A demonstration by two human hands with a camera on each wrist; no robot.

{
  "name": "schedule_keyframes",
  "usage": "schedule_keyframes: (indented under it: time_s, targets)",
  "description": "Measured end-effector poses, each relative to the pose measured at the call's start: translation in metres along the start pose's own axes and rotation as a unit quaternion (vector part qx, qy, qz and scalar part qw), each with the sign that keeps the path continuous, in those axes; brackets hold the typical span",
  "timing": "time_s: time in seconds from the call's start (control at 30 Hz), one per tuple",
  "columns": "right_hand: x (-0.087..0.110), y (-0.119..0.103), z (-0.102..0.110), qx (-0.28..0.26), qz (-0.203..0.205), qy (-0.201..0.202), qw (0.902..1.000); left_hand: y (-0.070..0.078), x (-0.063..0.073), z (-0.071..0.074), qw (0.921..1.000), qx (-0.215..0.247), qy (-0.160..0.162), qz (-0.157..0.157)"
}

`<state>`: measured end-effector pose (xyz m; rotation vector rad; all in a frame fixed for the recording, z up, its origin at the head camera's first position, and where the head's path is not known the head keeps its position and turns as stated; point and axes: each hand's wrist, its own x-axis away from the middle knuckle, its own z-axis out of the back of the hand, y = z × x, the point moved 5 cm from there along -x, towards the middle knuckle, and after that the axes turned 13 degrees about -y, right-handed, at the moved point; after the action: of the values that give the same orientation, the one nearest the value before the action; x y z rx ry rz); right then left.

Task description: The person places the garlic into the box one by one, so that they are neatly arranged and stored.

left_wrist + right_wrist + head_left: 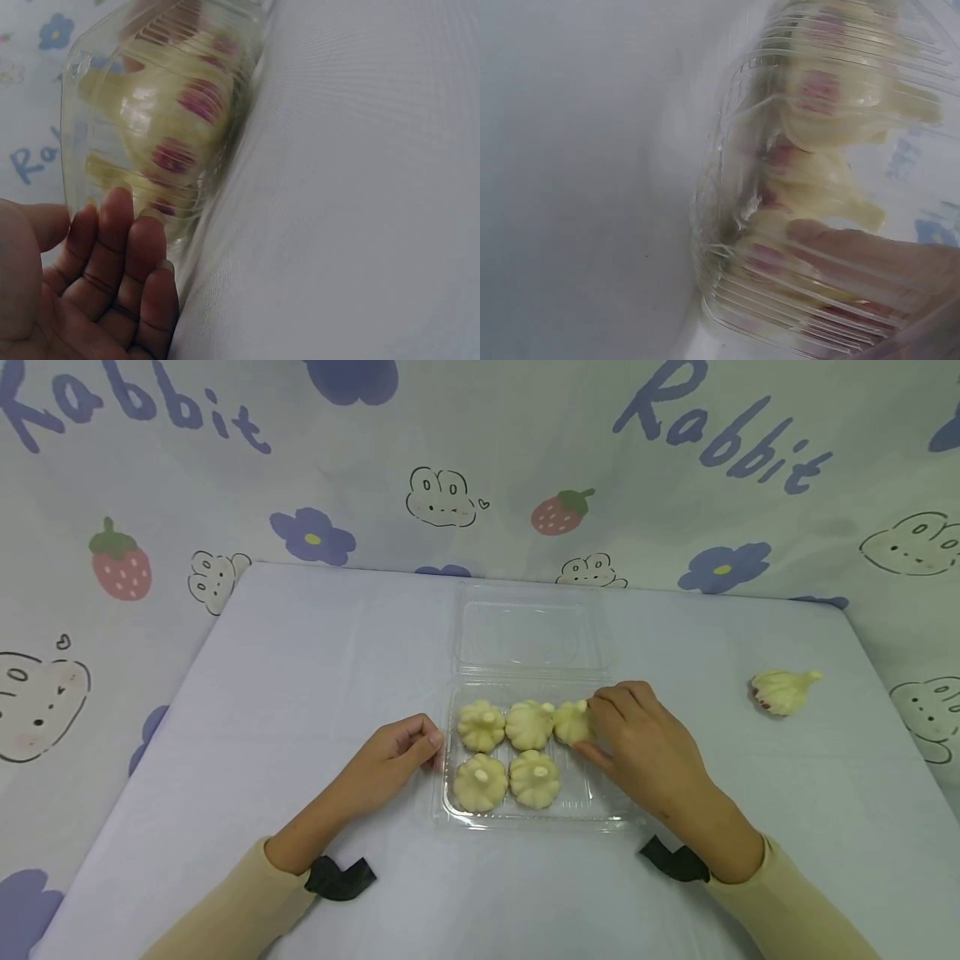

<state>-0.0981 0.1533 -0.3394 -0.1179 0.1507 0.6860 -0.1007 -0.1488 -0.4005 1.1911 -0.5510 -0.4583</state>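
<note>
My right hand [647, 745] reaches over the right side of a clear plastic box [525, 822] and grips a garlic bulb [572, 723] at the right end of the back row. Its thumb [847, 244] shows through the box wall in the right wrist view, against the bulb. Two more bulbs sit left of that one, and two garlic bulbs [481, 782] [534, 778] make up the front row, stems upward. Beside the box's left rim is my left hand [390, 758], fingers loosely bent, fingertips [116, 202] right at the wall in the left wrist view.
Hinged to the box, its clear lid [531, 631] lies folded back behind it. Another garlic bulb [782, 692] lies on its side at the right on the white-covered table [315, 660]. A patterned cloth [495, 435] hangs behind the table.
</note>
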Motion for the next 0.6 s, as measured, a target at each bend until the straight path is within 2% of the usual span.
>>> schedule_keyframes:
  time_s: [0.4,0.6]
  targets:
    - [0.002,0.001,0.003,-0.005,-0.016,-0.005,0.9999,0.000,-0.001,0.000,1.0000,-0.001,0.000,0.000]
    - [0.005,0.005,0.013,-0.017,-0.031,-0.008,0.9994,-0.001,-0.001,0.000,1.0000,-0.002,0.002,0.001]
